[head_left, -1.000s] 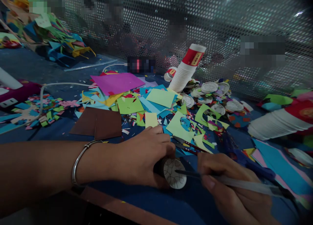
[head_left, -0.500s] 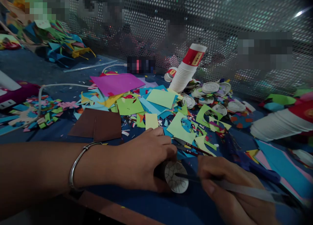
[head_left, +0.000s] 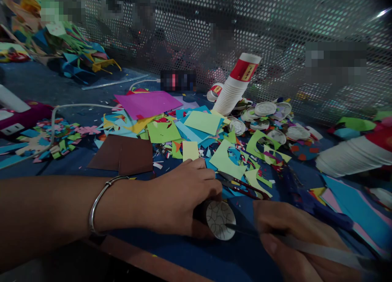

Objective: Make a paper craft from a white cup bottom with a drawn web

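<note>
My left hand (head_left: 186, 196) is closed around the dark side of a paper cup (head_left: 218, 218), lying with its round white bottom facing right and toward me. Curved black lines form a cell pattern on that white face. A pen (head_left: 245, 231) is gripped in my right hand (head_left: 294, 237), its dark tip at the right part of the white face. The right hand and pen are slightly blurred. Just beyond the cup lie dark red-handled scissors (head_left: 243, 187). My left fingers hide most of the cup's side.
Cut paper scraps (head_left: 228, 159) and coloured sheets (head_left: 202, 123) spread beyond my hands. Brown paper (head_left: 121, 155) lies left. A tall paper cup stack (head_left: 235, 84) leans near the mesh panel; another stack (head_left: 352, 153) lies right. A dark blue tool (head_left: 321, 210) rests near my right hand.
The pen tip has moved slightly right and down across the white face, and more black lines show there. My right hand shifted a little right; the left hand keeps its hold.
</note>
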The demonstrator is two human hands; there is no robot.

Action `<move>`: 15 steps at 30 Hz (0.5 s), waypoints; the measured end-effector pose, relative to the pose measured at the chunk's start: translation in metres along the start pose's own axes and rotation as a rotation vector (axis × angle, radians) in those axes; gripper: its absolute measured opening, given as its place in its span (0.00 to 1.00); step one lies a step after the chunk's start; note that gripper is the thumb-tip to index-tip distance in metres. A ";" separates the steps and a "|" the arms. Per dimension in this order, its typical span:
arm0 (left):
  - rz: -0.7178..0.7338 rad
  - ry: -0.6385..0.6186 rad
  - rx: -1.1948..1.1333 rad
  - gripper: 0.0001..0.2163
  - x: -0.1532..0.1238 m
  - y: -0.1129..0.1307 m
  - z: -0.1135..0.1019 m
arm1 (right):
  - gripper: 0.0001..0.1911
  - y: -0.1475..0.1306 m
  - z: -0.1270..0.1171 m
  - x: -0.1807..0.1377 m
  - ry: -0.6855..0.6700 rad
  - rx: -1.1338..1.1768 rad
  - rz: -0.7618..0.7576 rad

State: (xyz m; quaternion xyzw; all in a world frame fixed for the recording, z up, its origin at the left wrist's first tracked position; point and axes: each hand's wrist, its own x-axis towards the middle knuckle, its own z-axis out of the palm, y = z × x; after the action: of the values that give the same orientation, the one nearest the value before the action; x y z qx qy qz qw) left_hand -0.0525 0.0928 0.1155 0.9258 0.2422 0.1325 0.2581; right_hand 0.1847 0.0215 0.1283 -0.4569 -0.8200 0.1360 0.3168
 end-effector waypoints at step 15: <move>0.022 0.016 0.001 0.17 0.000 0.002 -0.001 | 0.05 0.019 -0.004 -0.015 -0.015 -0.155 0.019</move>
State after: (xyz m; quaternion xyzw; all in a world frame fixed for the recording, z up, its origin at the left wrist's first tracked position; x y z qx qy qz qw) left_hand -0.0521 0.0923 0.1175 0.9275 0.2339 0.1426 0.2543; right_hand 0.2057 0.0188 0.1158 -0.4866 -0.8261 0.0786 0.2730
